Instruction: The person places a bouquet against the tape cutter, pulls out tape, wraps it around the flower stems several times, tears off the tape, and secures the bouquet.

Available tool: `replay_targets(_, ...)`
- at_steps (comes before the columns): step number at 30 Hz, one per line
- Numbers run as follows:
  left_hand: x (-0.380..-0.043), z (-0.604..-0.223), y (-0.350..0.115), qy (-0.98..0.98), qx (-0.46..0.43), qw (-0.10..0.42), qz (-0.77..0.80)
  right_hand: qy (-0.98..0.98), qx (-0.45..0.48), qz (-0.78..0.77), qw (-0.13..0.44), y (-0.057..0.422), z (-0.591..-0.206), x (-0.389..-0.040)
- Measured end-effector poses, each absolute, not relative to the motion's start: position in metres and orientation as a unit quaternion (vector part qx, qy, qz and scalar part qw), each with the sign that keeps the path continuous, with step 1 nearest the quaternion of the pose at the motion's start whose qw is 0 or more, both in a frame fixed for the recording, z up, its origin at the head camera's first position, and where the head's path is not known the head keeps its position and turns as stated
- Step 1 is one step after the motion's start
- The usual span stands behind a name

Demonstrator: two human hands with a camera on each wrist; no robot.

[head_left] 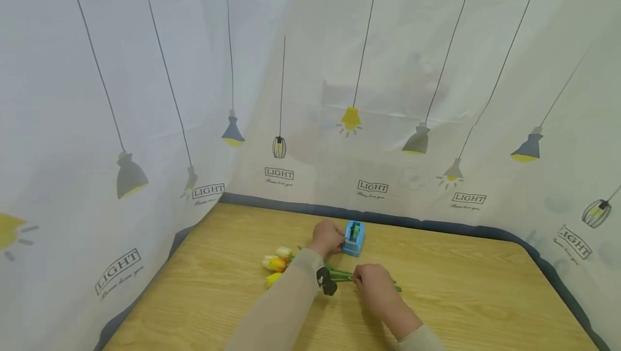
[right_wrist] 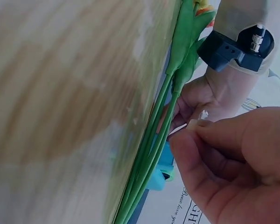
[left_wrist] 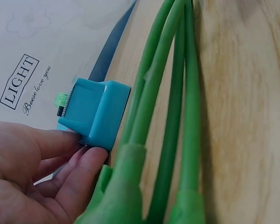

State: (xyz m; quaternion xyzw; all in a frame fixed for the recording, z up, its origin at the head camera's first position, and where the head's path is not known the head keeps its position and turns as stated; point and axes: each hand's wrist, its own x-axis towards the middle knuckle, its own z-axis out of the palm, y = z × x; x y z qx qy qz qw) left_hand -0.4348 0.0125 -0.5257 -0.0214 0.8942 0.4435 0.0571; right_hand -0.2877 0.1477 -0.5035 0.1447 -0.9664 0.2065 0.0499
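Observation:
A blue tape dispenser (head_left: pixel 354 239) with a green core stands on the table, and my left hand (head_left: pixel 327 236) grips its near end between thumb and fingers. In the left wrist view the dispenser's (left_wrist: pixel 95 112) toothed edge shows beside the hand (left_wrist: pixel 42 172). My right hand (head_left: pixel 375 286) is above the flower stems; its thumb and forefinger pinch a small piece of clear tape (right_wrist: pixel 203 115). Tulips (head_left: pixel 277 265) in white, orange and yellow lie under my left forearm. Their green stems (right_wrist: pixel 151 144) pass below the right hand (right_wrist: pixel 238 158).
The wooden table (head_left: pixel 466 286) reaches back to a dark blue border (head_left: pixel 388 219). A pale curtain (head_left: pixel 320 97) printed with lamps hangs round its back and sides. A black wrist camera (head_left: pixel 327 281) sits on the left wrist, just over the stems.

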Motion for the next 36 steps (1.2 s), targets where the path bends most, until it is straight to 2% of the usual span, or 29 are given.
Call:
replay_targets(17, -0.437, -0.526, 0.011, 0.885, -0.029, 0.073, 0.459, -0.961, 0.151, 0.230, 0.032, 0.150, -0.516, -0.294)
replay_targets(28, -0.439, -0.530, 0.010, 0.881, -0.034, 0.079, 0.464, -0.963, 0.130, 0.238, -0.016, 0.150, -0.519, -0.302)
replay_targets(36, -0.440, -0.531, 0.010, 0.882, -0.030, 0.075, 0.464, -0.960, 0.209, 0.171, -0.078, 0.148, -0.505, -0.287)
